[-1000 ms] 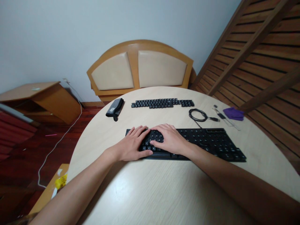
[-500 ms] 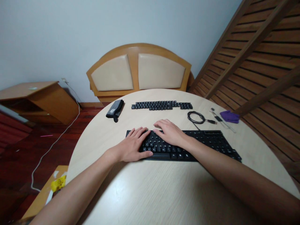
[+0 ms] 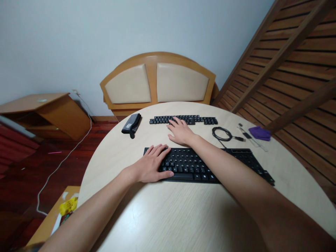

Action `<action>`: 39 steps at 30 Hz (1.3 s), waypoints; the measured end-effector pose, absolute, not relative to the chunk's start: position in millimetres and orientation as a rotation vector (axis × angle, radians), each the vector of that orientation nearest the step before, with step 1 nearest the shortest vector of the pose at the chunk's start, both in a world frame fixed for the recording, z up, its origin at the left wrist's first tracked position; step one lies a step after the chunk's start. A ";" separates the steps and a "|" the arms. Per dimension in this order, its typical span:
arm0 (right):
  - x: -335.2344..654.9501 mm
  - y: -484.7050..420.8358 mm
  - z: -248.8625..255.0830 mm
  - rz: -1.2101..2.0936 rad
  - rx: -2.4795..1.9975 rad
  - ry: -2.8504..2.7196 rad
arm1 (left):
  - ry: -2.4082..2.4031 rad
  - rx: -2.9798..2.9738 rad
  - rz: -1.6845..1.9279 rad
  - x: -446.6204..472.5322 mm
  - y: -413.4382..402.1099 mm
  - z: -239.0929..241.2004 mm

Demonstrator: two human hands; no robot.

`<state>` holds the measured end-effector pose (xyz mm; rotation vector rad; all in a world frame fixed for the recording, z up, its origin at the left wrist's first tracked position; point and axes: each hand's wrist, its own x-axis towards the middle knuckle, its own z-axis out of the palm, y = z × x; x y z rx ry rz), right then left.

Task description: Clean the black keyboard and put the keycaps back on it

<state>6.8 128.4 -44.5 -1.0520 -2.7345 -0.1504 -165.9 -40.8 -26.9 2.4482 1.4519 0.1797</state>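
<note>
A black keyboard (image 3: 187,164) lies on the round table, with many of its keys lacking caps and showing small bare stems. My left hand (image 3: 151,166) rests flat across the keyboard's left end, fingers spread and thumb near the space bar. Farther back, black keycaps (image 3: 159,120) are laid out in rows. My right hand (image 3: 181,132) reaches over the keyboard to the middle of these rows, its fingers apart and fingertips over the keycaps. No keycap shows between them. My right forearm covers part of the keyboard.
Back left lies a folded dark grey cloth pouch (image 3: 132,124). To the right are a coiled black USB cable (image 3: 222,133), a slim brush-like tool (image 3: 246,135) and a purple cloth (image 3: 259,133). A headboard (image 3: 153,78) stands behind the table (image 3: 168,213).
My right hand has left the keyboard and moved forward to the rows of keycaps. My left hand stays on the keyboard. The view has shifted slightly.
</note>
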 end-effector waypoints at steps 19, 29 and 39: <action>18.8 119.1 -43.4 0.047 -0.825 -2.795 | 1.474 2.443 0.139 -165.3 -40.7 -25.9; 67.9 51.6 -33.5 0.691 -0.825 -2.368 | 1.446 2.476 0.164 -167.3 -40.6 -24.0; 86.0 15.0 -50.8 1.170 -0.737 -1.905 | 1.403 2.434 0.719 -137.9 -44.2 -24.7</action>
